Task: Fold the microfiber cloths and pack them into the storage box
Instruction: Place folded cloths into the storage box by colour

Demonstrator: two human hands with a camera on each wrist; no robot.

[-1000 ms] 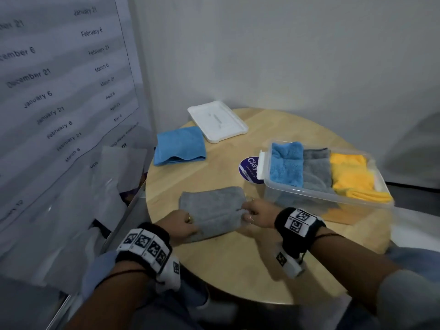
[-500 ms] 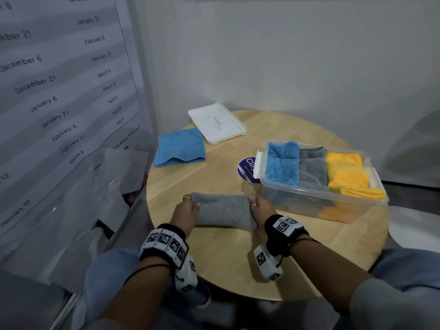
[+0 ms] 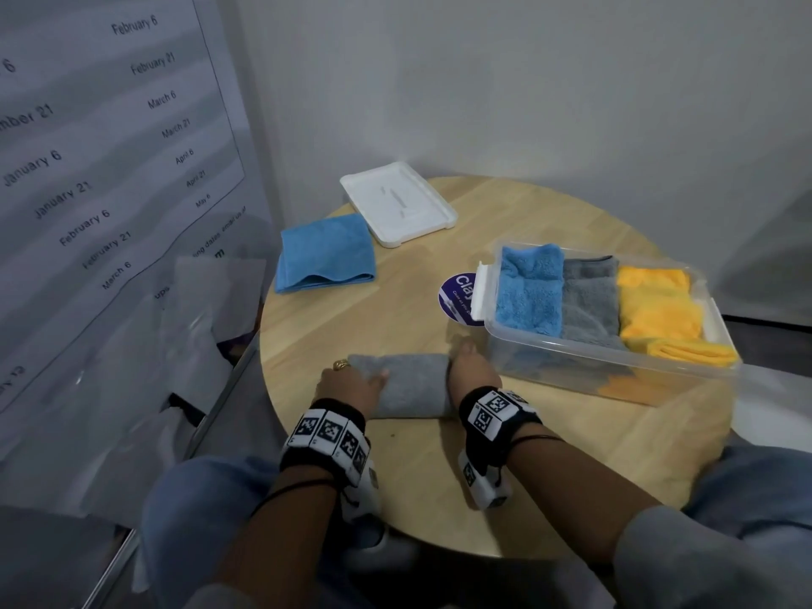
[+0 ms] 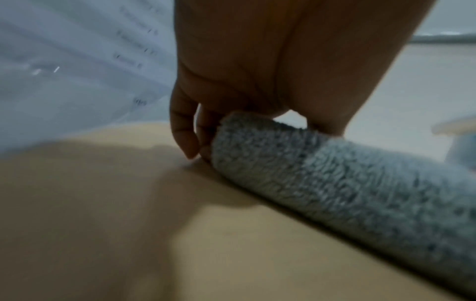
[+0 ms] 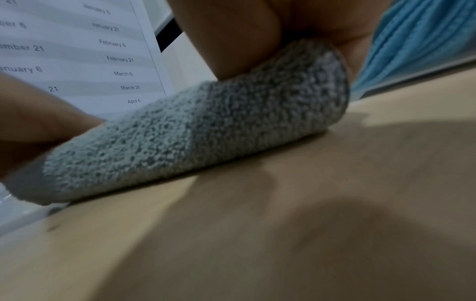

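A grey microfiber cloth (image 3: 413, 384), folded into a narrow thick strip, lies on the round wooden table (image 3: 549, 222) near its front edge. My left hand (image 3: 364, 372) grips its left end, thumb on top and fingers curled behind the end (image 4: 184, 132). My right hand (image 3: 462, 354) grips its right end, right beside the clear storage box (image 3: 593, 371). The box holds folded blue, grey and yellow cloths. Close up, the grey cloth (image 4: 347, 183) (image 5: 206, 132) rests on the wood. A folded blue cloth (image 3: 325, 257) lies at the far left of the table.
The white box lid (image 3: 397, 204) lies at the back of the table next to the blue cloth. A purple round sticker (image 3: 457, 296) sits just left of the box. A printed date chart (image 3: 88, 147) hangs on the left wall.
The grey cloth went from a wide rectangle to a narrow strip as both hands folded it over. The hands now hold its two ends.
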